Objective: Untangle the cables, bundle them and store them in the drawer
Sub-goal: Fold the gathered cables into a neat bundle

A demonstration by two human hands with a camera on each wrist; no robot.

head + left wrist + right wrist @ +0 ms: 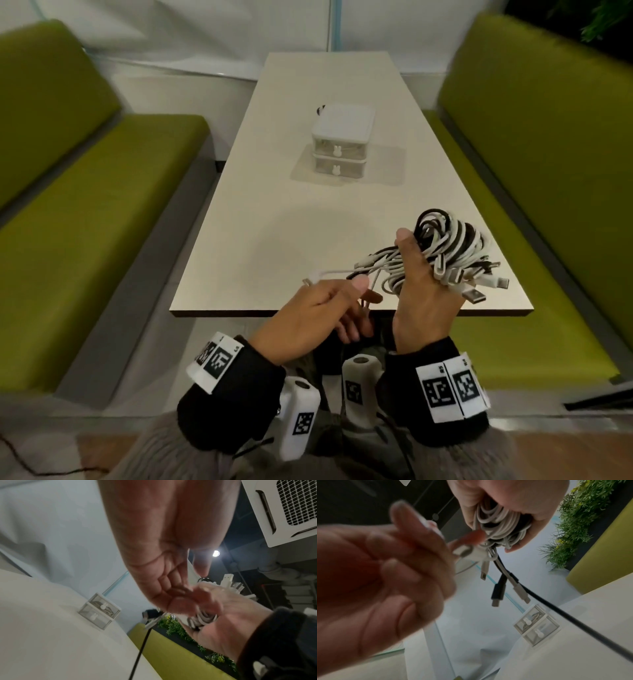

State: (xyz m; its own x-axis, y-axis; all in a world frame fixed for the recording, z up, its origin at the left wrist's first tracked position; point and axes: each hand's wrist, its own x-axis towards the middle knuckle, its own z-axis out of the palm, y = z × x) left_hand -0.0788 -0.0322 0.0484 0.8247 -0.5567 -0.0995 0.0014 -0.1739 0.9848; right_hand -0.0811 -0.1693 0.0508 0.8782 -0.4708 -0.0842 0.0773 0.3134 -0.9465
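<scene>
Left hand (pixel 318 308) pinches one white cable end (pixel 317 275) pulled from the cable tangle (pixel 442 253). Right hand (pixel 424 301) grips that black-and-white tangle, raised over the table's (pixel 260 219) near right corner. Drawer unit (pixel 340 144) mid-table, well beyond, both drawers closed.

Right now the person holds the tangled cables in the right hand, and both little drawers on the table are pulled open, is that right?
Not quite. The right hand does hold the tangled cables, but both drawers of the little drawer box on the table are closed, their fronts flush. The head view shows this, and both wrist views agree.
</scene>
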